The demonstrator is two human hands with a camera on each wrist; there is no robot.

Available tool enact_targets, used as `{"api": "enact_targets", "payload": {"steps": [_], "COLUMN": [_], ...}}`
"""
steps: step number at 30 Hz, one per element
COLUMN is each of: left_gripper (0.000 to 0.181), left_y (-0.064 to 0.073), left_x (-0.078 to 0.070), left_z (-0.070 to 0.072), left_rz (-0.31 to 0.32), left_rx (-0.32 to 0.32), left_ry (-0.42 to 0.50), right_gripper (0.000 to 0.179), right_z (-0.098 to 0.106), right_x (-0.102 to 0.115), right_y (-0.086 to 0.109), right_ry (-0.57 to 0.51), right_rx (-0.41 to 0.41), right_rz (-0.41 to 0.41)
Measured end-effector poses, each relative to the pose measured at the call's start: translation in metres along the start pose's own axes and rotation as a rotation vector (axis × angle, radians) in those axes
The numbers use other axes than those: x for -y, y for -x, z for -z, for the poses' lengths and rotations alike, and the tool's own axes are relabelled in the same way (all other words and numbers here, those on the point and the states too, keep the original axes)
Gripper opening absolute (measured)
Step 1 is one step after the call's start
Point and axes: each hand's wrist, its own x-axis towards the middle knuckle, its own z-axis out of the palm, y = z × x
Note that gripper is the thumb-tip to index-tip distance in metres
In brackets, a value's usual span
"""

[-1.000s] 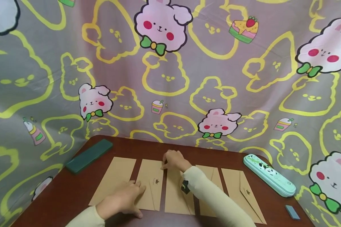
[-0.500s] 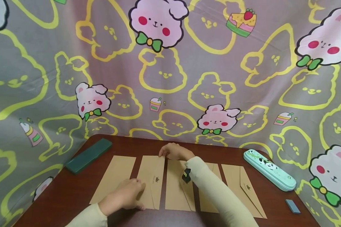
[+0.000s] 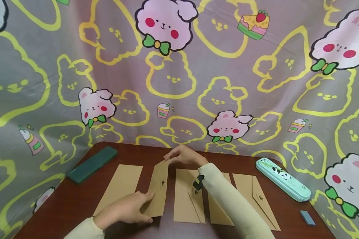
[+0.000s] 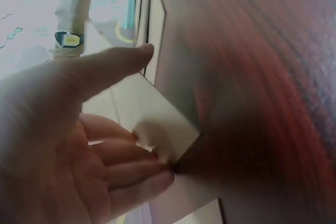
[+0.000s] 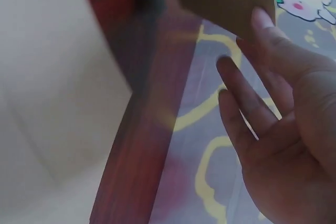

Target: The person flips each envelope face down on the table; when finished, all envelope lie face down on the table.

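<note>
In the head view, a brown paper envelope with a small dark crown print stands tilted up on its left long side, second from the left in a row of envelopes. At its far top corner my right hand pinches it; the right wrist view shows the thumb on the envelope's face and the other fingers spread. My left hand touches the near left edge with its fingers, the thumb standing apart. A flat envelope lies partly beneath the left hand. Right of the raised one lies another envelope.
Two more flat envelopes lie to the right, one partly under the right sleeve and one beyond it. A dark green case sits at back left. A mint panda pencil case and a small blue block are at right.
The second envelope was lying flat and now tilts upright, its right side lifted. My right hand has risen slightly with its corner. The left hand stays by the near left edge.
</note>
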Motion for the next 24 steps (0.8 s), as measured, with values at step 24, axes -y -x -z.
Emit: {"api": "enact_targets", "payload": {"steps": [24], "left_gripper": [0.076], "left_y": [0.007], "left_x": [-0.033], "left_z": [0.041], "left_rz": [0.216], "left_rx": [-0.311], "left_ry": [0.138], "right_gripper": [0.031], "right_z": [-0.019], "right_x": [0.019], "right_y": [-0.015], "right_ry": [-0.358], "right_rx": [-0.030], "right_rz": [-0.143]}}
